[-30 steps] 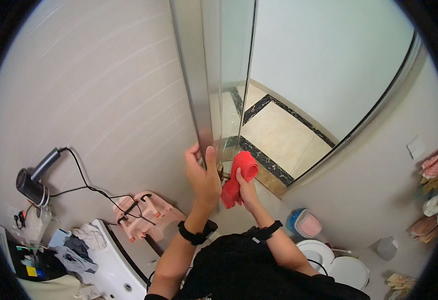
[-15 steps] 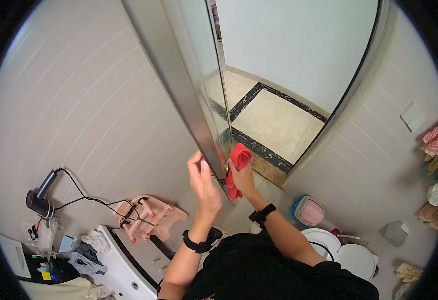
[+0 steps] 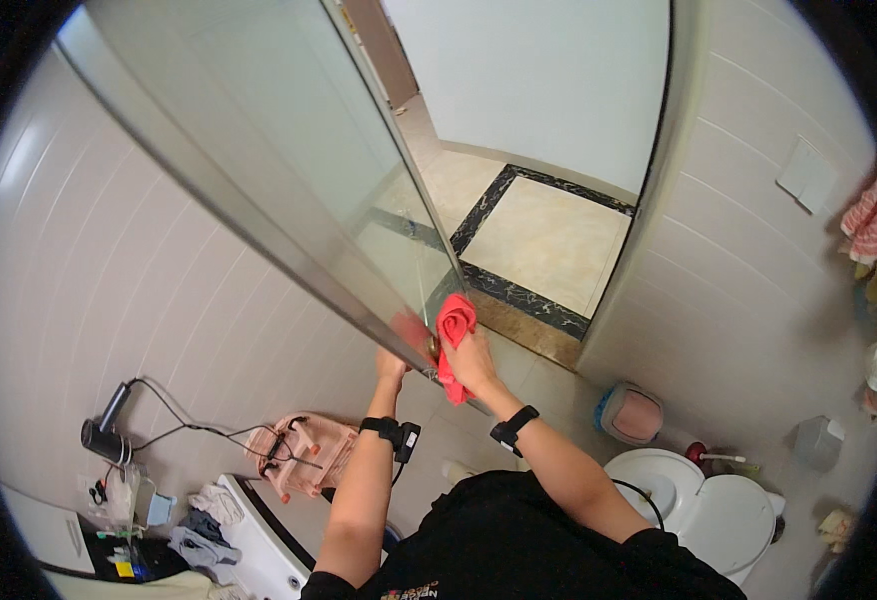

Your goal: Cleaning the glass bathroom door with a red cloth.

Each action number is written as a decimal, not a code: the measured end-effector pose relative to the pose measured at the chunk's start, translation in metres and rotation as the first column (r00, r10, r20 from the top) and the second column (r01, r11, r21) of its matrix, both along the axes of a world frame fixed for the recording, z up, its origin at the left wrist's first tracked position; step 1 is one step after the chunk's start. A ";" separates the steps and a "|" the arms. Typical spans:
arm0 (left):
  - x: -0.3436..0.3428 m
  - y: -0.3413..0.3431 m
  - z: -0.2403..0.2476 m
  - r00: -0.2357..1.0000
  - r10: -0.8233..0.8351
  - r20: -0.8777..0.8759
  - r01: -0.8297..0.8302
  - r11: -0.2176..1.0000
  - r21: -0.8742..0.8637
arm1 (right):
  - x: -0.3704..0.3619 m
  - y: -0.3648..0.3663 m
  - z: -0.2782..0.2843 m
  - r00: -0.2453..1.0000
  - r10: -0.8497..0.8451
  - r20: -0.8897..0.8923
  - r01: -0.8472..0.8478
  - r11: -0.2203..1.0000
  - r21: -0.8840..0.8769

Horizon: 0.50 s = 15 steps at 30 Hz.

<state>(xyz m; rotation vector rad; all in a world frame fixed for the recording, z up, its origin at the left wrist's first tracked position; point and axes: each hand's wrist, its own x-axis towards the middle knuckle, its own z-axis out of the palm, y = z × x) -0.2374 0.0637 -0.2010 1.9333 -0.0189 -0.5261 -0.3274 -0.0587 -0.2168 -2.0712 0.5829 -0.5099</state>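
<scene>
My right hand (image 3: 473, 362) is closed on a folded red cloth (image 3: 456, 325), pressed to the free edge of a glass door (image 3: 359, 190) beside its round brass-coloured knob (image 3: 433, 346). Some of the red shows through or reflects in the glass. My left hand (image 3: 391, 366) is at the near face of the door's metal frame (image 3: 259, 245), just left of the knob. The frame covers its fingers, so their hold cannot be made out. Both wrists wear black bands.
A doorway with a dark-bordered tiled floor (image 3: 544, 240) lies beyond the door. At right stand a small bin (image 3: 631, 413) and a toilet (image 3: 724, 520). At left are a pink folded plastic seat (image 3: 309, 455), a corded hair dryer (image 3: 106, 425) and a white basin (image 3: 259, 545) with cloths.
The door now shows its glass face more broadly, and the view has shifted. My left hand, raised with fingers extended before, has gone to the door frame. My right hand keeps the red cloth.
</scene>
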 end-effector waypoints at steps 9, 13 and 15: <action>0.062 0.053 -0.087 0.543 -0.463 0.701 -0.021 0.827 0.562 | 0.019 0.018 0.001 0.989 0.148 0.006 -0.148 0.989 0.005; 0.047 0.049 -0.065 0.629 -0.380 0.678 -0.039 0.856 0.516 | 0.032 0.010 0.004 0.962 0.202 0.184 -0.197 0.979 -0.048; 0.033 0.020 -0.038 0.782 -0.329 0.530 0.041 0.875 0.482 | 0.034 -0.007 -0.002 0.983 0.171 0.064 -0.166 0.983 -0.084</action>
